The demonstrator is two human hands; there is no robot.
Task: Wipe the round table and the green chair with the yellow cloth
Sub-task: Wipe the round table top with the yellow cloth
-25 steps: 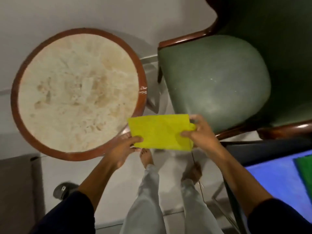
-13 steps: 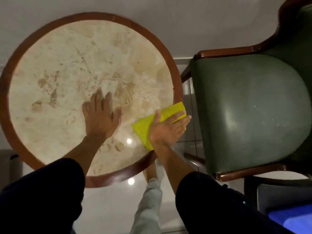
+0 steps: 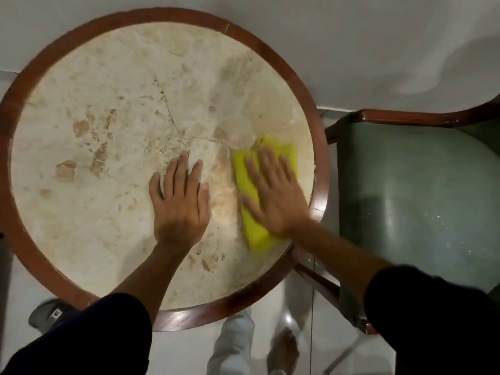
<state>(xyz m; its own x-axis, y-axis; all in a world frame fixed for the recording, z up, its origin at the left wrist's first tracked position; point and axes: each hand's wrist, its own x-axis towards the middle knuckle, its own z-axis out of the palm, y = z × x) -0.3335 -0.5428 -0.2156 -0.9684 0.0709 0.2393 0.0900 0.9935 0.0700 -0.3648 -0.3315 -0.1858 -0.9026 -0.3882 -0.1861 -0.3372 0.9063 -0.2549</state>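
Fingers (image 3: pixel 270 169) of blurred right hand (image 3: pixel 276 196) flat, spread, hiding most of yellow cloth (image 3: pixel 251 226)

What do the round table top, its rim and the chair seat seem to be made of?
Table top: likely polished marble or similar stone, beige with brown patches and fine veins. Rim: seemingly varnished reddish-brown wood, with glossy highlights. Chair seat: probably green leather or vinyl, smooth with a soft sheen; which one cannot be told.
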